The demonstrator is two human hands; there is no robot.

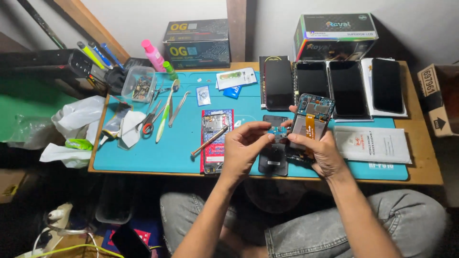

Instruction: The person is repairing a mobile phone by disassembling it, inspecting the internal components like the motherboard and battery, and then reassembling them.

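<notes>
My right hand (321, 153) holds an opened phone body (313, 117) upright over the blue work mat (181, 148), its circuit board and an orange flex cable facing me. My left hand (244, 145) pinches a small dark circuit part (277, 132) at the phone's lower left edge. Beneath both hands a black back cover (274, 162) lies flat on the mat. To the left of my left hand rests a red phone frame (216, 138) with a screwdriver (210, 141) lying across it.
Several dark phone screens (349, 88) lie in a row at the mat's far edge, cardboard boxes (197, 43) behind them. Tweezers, scissors (150, 119) and a clear parts tub (138, 83) sit left. A white packet (372, 144) lies right. My knees are below the table.
</notes>
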